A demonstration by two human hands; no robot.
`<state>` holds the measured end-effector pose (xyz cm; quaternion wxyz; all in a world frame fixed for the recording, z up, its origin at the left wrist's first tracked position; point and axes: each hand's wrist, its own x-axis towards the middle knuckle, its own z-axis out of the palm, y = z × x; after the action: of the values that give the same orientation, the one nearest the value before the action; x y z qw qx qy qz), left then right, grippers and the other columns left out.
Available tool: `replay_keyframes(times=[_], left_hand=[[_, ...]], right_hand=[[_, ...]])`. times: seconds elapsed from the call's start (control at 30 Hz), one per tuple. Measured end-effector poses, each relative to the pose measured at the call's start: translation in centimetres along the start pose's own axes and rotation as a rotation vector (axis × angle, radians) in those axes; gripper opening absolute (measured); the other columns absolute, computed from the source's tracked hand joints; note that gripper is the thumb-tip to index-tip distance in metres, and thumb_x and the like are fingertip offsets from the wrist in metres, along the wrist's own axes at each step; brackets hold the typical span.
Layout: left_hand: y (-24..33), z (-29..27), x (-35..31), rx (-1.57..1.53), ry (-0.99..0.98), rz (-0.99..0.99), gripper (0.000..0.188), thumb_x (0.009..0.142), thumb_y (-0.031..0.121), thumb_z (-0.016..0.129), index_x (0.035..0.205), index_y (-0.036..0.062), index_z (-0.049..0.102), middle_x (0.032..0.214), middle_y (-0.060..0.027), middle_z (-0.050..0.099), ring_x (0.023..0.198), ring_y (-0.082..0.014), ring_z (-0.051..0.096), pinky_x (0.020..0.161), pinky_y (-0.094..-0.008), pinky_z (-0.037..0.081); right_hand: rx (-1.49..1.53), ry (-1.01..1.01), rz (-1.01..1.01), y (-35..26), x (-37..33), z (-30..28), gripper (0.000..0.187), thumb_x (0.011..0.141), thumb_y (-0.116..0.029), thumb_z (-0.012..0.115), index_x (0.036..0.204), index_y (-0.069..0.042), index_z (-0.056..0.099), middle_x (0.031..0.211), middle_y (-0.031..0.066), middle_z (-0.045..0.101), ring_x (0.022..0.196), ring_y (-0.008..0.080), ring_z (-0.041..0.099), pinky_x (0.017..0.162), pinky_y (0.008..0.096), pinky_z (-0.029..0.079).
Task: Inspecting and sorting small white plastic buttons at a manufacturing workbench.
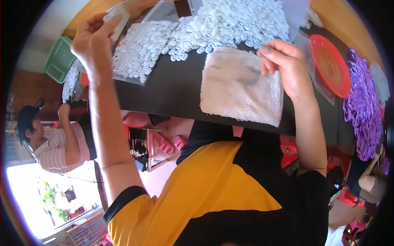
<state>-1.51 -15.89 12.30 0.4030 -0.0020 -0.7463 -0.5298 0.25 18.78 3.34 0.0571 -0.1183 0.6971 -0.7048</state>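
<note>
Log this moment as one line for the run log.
left hand: pinching a small clear bag | right hand: fingertips on white towel | black table: heap of white rings | red plate right

We see a black worktop on a wooden table. 1 green basket sits left of the fingers. Below them lie a pink floor and a metal stool frame. Bright daylight enters at lower left.
</note>
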Motion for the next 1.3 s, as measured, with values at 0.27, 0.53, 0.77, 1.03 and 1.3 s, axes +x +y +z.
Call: replay_keyframes(times=[0.27,0.53,0.77,1.03,1.3], left_hand=[[2.4,2.8,-5.4,0.543,-0.033,0.593,0.011,0.079,0.01,0.074,0.089,0.0082,0.07,0.084,-0.0028,0.066,0.07,-0.0154,0.062,0.06,-0.0251,0.05],[-0.7,9.7,-16.6,0.195,-0.913,0.586,0.017,0.073,0.004,0.071,0.084,0.0029,0.058,0.08,-0.0113,0.055,0.074,-0.0324,0.058,0.064,-0.0402,0.049],[-1.6,10.2,-17.6,0.302,-0.849,0.551,0.013,0.076,0.003,0.068,0.087,0.0022,0.06,0.081,-0.0114,0.057,0.075,-0.0293,0.061,0.065,-0.0377,0.05],[-1.6,9.5,-16.2,-0.025,-0.818,-0.031,0.008,0.08,0.002,0.065,0.087,0.0006,0.062,0.081,-0.0141,0.062,0.074,-0.0288,0.064,0.066,-0.0341,0.051],[-1.5,10.1,-17.3,0.299,-0.832,0.525,0.013,0.073,0.002,0.068,0.083,0.0039,0.06,0.082,-0.0104,0.055,0.077,-0.0319,0.06,0.067,-0.0417,0.05]], right_hand=[[-0.136,0.037,-0.065,0.6,0.1,-0.1,0.011,0.088,-0.013,0.065,0.087,-0.002,0.065,0.067,-0.0017,0.055,0.061,0.0075,0.053,0.057,0.0208,0.036],[-0.209,0.044,-0.145,1.0,0.3,0.4,0.009,0.086,-0.009,0.066,0.086,0.0,0.066,0.069,-0.0007,0.059,0.059,0.006,0.05,0.054,0.0227,0.04],[-0.254,0.03,-0.174,1.0,-0.1,0.3,0.007,0.085,-0.007,0.066,0.086,-0.001,0.065,0.065,-0.0024,0.054,0.059,0.0047,0.047,0.053,0.0221,0.038],[-0.284,0.008,-0.203,0.8,-0.3,0.5,0.005,0.085,-0.005,0.065,0.085,-0.001,0.064,0.066,-0.0022,0.055,0.059,0.004,0.047,0.053,0.0213,0.038],[-0.279,0.011,-0.191,1.3,-0.1,0.6,0.005,0.085,-0.005,0.064,0.087,0.001,0.064,0.068,-0.0023,0.056,0.061,0.0036,0.046,0.055,0.0218,0.038]])
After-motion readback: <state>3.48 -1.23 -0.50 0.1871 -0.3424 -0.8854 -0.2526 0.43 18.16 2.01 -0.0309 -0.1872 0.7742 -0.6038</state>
